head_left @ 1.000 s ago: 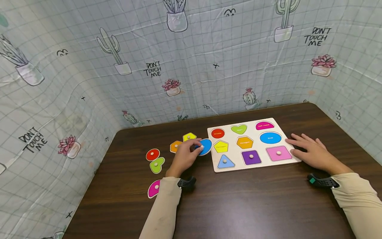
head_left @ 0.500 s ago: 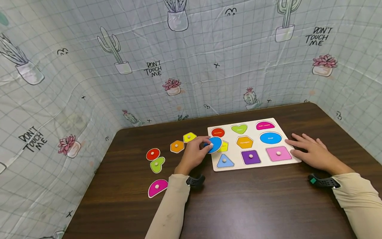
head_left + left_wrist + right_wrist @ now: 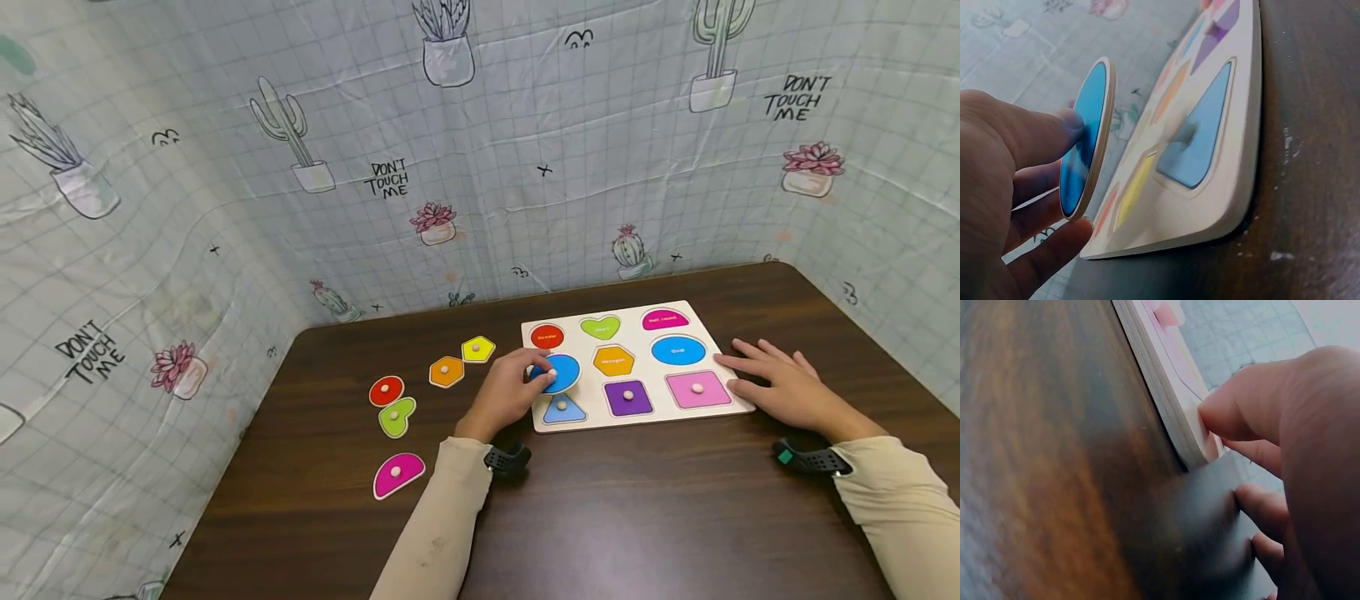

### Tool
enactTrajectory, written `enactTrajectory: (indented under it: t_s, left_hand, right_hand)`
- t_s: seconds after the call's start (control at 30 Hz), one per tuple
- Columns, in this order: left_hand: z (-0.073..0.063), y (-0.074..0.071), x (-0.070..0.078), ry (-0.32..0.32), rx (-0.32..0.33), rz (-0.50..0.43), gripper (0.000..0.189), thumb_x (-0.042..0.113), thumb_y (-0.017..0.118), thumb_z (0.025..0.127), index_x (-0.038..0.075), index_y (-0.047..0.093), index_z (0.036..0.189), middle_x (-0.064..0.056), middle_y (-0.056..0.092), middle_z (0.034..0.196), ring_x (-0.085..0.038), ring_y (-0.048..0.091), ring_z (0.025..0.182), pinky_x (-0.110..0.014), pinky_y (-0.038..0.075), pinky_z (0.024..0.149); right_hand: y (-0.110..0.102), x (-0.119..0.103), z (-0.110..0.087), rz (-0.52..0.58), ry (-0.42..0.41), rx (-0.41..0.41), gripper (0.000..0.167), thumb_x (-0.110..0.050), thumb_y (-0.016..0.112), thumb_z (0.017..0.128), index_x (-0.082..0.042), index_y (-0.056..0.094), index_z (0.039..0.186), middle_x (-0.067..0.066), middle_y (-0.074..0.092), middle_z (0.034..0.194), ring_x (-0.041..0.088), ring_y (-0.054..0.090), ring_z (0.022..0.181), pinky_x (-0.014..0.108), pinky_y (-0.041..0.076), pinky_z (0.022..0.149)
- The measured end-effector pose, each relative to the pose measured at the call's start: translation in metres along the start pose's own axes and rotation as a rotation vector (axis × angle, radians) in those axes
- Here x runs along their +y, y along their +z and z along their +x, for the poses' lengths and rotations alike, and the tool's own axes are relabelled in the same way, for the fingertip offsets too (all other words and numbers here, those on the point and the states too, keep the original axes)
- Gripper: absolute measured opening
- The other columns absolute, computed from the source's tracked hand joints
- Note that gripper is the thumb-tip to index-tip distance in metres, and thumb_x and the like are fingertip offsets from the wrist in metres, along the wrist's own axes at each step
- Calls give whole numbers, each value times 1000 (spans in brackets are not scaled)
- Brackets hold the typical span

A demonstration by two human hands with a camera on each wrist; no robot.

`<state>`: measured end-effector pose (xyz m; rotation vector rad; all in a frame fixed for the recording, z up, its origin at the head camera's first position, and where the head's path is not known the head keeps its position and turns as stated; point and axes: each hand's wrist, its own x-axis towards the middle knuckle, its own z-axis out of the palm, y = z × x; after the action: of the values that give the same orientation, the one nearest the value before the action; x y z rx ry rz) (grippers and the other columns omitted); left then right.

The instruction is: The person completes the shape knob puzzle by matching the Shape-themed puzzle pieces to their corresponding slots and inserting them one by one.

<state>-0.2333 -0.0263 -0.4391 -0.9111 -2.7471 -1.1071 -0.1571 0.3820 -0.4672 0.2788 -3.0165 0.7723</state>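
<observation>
My left hand [image 3: 506, 393] pinches the blue oval puzzle piece [image 3: 567, 372] by its knob, over the left part of the puzzle board [image 3: 642, 365]. The left wrist view shows this oval tilted up on edge, apart from the board. Beneath it in the head view, the yellow pentagon recess [image 3: 1135, 190] is hidden. My right hand [image 3: 791, 387] lies with fingers spread at the board's right edge; its thumb [image 3: 1229, 415] touches the corner. A light blue triangle [image 3: 564, 409], a purple square [image 3: 628, 397] and a pink rectangle [image 3: 697, 388] with knobs sit in the front row.
Loose on the table [image 3: 315, 500] to the left lie a red circle [image 3: 381, 387], green heart [image 3: 402, 412], magenta half round [image 3: 405, 468], orange hexagon [image 3: 447, 372] and yellow pentagon [image 3: 478, 349]. The blue oval recess [image 3: 678, 350] is at the board's right. A patterned cloth [image 3: 495, 225] hangs behind.
My left hand has carried the blue oval rightward from the board's left edge to over the yellow pentagon recess. My right hand has stayed at the board's right edge.
</observation>
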Motion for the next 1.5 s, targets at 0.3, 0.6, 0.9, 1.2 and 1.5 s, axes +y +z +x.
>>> enactTrajectory:
  t_s: [0.3, 0.6, 0.9, 1.2, 1.5]
  left_hand:
    - [6, 11, 1, 3, -33, -41, 14, 23, 69, 97, 11, 74, 102, -3, 65, 130, -17, 61, 108, -25, 49, 94]
    - [22, 7, -1, -5, -40, -30, 15, 24, 69, 97, 12, 74, 104, -2, 68, 117, -15, 58, 91, -25, 50, 81]
    - [42, 15, 18, 25, -79, 94, 16, 25, 67, 98, 12, 74, 104, -3, 68, 124, -16, 62, 107, -30, 49, 96]
    - [53, 22, 32, 82, -106, 291, 13, 28, 68, 97, 15, 73, 97, 4, 69, 102, -10, 56, 87, -23, 47, 82]
    - [68, 26, 42, 81, -139, 237, 16, 29, 68, 97, 15, 74, 102, 3, 68, 106, -10, 57, 90, -20, 48, 83]
  right_hand:
    - [-2, 10, -19, -41, 31, -9, 54, -34, 55, 102, -1, 51, 144, 35, 32, 151, 58, 9, 143, 78, -5, 105]
    - [7, 9, -14, -11, 37, -10, 55, -36, 55, 102, -2, 51, 145, 35, 31, 152, 59, 11, 142, 78, -4, 105]
    - [6, 2, -12, 6, 28, -4, 56, -37, 56, 101, -3, 50, 146, 34, 31, 153, 57, 10, 143, 77, -4, 105]
    - [2, -1, -6, 0, 26, 1, 56, -37, 56, 101, -4, 50, 146, 33, 30, 154, 57, 11, 143, 77, -4, 106]
    - [-1, -1, -3, 2, 21, 7, 54, -35, 55, 102, -3, 49, 146, 33, 31, 153, 56, 10, 144, 76, -5, 106]
